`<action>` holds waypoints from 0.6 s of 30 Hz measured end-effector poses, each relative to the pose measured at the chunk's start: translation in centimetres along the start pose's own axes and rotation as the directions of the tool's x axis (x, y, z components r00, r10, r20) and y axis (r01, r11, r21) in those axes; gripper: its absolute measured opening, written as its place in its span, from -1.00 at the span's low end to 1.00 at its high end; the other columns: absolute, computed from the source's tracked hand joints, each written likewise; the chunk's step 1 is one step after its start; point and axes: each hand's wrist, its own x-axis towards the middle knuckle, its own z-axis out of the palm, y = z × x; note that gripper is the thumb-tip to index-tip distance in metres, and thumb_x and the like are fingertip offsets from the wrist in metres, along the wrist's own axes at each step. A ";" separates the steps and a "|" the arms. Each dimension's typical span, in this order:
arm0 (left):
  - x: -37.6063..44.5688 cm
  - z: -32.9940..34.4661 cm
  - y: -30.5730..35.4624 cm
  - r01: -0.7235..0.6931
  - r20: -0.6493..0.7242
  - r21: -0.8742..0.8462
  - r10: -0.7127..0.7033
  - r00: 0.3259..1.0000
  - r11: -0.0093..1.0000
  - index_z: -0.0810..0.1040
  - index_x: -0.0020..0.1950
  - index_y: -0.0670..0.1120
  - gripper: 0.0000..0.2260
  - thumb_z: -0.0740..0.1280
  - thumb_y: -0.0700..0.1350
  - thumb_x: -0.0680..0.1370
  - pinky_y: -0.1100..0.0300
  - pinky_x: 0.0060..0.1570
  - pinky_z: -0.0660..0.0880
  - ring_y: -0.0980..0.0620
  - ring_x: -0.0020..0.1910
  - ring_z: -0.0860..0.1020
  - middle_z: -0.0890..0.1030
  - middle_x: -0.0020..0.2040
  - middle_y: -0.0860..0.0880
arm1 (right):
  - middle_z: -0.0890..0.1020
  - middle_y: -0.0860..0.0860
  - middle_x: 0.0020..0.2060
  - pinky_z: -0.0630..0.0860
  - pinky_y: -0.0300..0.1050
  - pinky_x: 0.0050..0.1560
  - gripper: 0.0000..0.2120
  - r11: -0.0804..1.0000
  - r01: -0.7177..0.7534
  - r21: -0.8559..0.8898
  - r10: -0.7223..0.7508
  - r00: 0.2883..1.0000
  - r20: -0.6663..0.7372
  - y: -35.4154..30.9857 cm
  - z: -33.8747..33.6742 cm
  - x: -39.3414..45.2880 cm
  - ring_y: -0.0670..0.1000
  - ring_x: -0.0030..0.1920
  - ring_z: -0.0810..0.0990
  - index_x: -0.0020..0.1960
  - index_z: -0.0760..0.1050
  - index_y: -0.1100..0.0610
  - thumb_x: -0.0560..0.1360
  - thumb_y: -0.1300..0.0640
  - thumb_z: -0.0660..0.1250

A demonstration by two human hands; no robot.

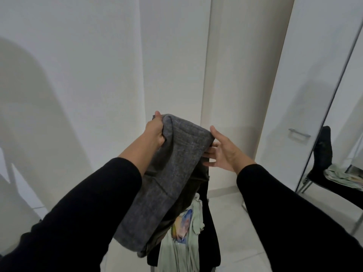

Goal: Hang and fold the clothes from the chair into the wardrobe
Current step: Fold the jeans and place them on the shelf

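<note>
— White panels (78,55) fill the whole view, with a mirrored door (334,114) on the right. Is any of that the wardrobe, opened?

— Can't say. Every panel I can see is closed, and no rail, hanger or shelf shows. So nothing looks put away from here.

— And the chair?

— Black chair (213,242), low in the middle, mostly covered. A pale green garment (176,258) with a coloured print lies on it, so at least one piece is waiting. The mirror shows the chair with pale clothes on its seat too.

— What's in hand?

— A grey woven garment (176,163), lifted above the chair and hanging down toward it. The left hand (155,132) grips its top edge, fingers curled into the cloth. The right hand (222,152) is spread wide at the other end, straight fingertips touching the fabric, not clamped on it.

— So, early on?

— I'd judge so: one item lifted, neither folded nor hung.
</note>
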 end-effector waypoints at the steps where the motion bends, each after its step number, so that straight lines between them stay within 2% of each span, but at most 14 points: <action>1: 0.2 -0.3 0.2 -0.008 -0.016 -0.012 0.008 1.000 1.000 0.39 0.29 -0.29 -0.60 0.10 0.01 0.65 -0.03 0.13 0.54 -0.12 -0.10 0.58 0.55 -0.10 -0.18 | 0.58 0.11 0.14 0.35 0.13 0.31 -0.38 1.000 -0.008 -0.002 0.008 0.999 0.041 0.3 0.3 0.2 0.10 0.19 0.53 0.28 0.37 0.15 0.44 -0.30 0.23; 5: 0.7 -1.8 1.3 -0.059 -0.056 -0.129 0.052 0.997 0.990 0.35 0.32 -0.29 -0.64 0.12 -0.06 0.65 0.02 0.04 0.54 -0.09 -0.09 0.57 0.54 0.03 -0.20 | 0.59 0.07 0.20 0.36 0.12 0.32 -0.45 0.997 0.037 0.072 -0.046 0.991 0.125 1.2 2.0 1.1 0.07 0.24 0.51 0.29 0.41 0.12 0.43 -0.18 0.33; 7: 0.7 -2.4 1.8 -0.042 -0.015 -0.136 0.040 0.999 0.990 0.39 0.28 -0.29 -0.68 0.18 -0.10 0.63 0.01 0.03 0.57 -0.11 -0.03 0.58 0.54 0.13 -0.23 | 0.60 0.10 0.14 0.43 0.09 0.27 -0.61 0.990 0.075 0.116 -0.086 0.991 0.099 1.3 3.0 1.7 0.08 0.15 0.56 0.25 0.45 0.17 0.49 0.01 0.33; 9: 0.0 -2.9 2.4 -0.031 0.065 0.030 0.029 0.997 0.999 0.48 0.14 -0.26 -0.78 0.28 -0.14 0.59 0.06 -0.09 0.62 -0.10 -0.06 0.60 0.58 0.05 -0.23 | 0.61 0.13 0.04 0.56 0.05 0.10 -0.69 0.978 0.110 0.178 -0.117 0.993 0.029 1.0 3.7 2.2 0.10 0.02 0.61 0.24 0.44 0.24 0.52 0.18 0.32; 11: -0.5 -3.6 3.2 -0.069 0.120 0.313 0.032 0.992 0.947 0.52 0.12 -0.22 -0.82 0.31 -0.16 0.56 0.17 -0.24 0.61 -0.04 -0.14 0.60 0.60 0.04 -0.20 | 0.60 0.13 0.00 0.63 -0.03 -0.16 -0.59 0.960 0.164 0.227 -0.155 0.986 -0.057 0.3 4.2 2.5 0.09 -0.07 0.62 0.33 0.36 0.26 0.51 0.28 0.33; 12: -0.6 -4.0 3.5 -0.089 0.155 0.412 0.027 0.988 0.907 0.50 0.19 -0.21 -0.78 0.30 -0.18 0.57 0.17 -0.22 0.60 -0.02 -0.11 0.61 0.59 0.10 -0.18 | 0.58 0.13 0.01 0.63 -0.07 -0.26 -0.54 0.948 0.195 0.251 -0.173 0.979 -0.107 0.0 4.3 2.8 0.08 -0.10 0.62 0.36 0.31 0.24 0.50 0.31 0.33; 14: -0.4 -4.7 3.7 -0.136 0.208 0.563 0.019 0.978 0.815 0.40 0.33 -0.18 -0.69 0.26 -0.20 0.59 0.09 0.02 0.57 -0.07 0.07 0.58 0.54 0.22 -0.14 | 0.56 0.13 0.03 0.62 -0.06 -0.27 -0.53 0.932 0.238 0.273 -0.193 0.964 -0.184 -0.6 4.7 3.3 0.07 -0.09 0.61 0.36 0.27 0.19 0.51 0.36 0.32; 16: 0.0 -5.0 3.5 -0.205 0.182 0.742 0.102 0.978 0.638 0.31 0.40 -0.14 -0.64 0.21 -0.14 0.62 -0.05 0.26 0.44 -0.13 0.24 0.48 0.47 0.31 -0.12 | 0.56 0.16 0.06 0.61 -0.01 -0.10 -0.58 0.934 0.260 0.245 -0.210 0.954 -0.212 -1.3 5.0 3.7 0.10 -0.02 0.60 0.36 0.31 0.23 0.53 0.35 0.28; 17: 0.3 -5.0 3.4 -0.220 0.159 0.794 0.155 0.975 0.567 0.29 0.42 -0.13 -0.63 0.19 -0.10 0.62 -0.08 0.31 0.39 -0.15 0.27 0.45 0.45 0.33 -0.12 | 0.57 0.19 0.09 0.60 0.01 -0.02 -0.61 0.940 0.265 0.217 -0.219 0.952 -0.216 -1.6 5.2 3.9 0.12 0.01 0.60 0.36 0.33 0.26 0.54 0.33 0.27; 18: 0.5 -4.9 3.3 -0.212 0.124 0.810 0.193 0.973 0.547 0.29 0.42 -0.12 -0.63 0.17 -0.07 0.63 -0.09 0.32 0.38 -0.16 0.29 0.43 0.43 0.35 -0.13 | 0.57 0.21 0.11 0.59 0.01 0.01 -0.64 0.946 0.267 0.183 -0.224 0.948 -0.226 -2.0 5.4 4.0 0.13 0.03 0.59 0.34 0.36 0.28 0.56 0.31 0.26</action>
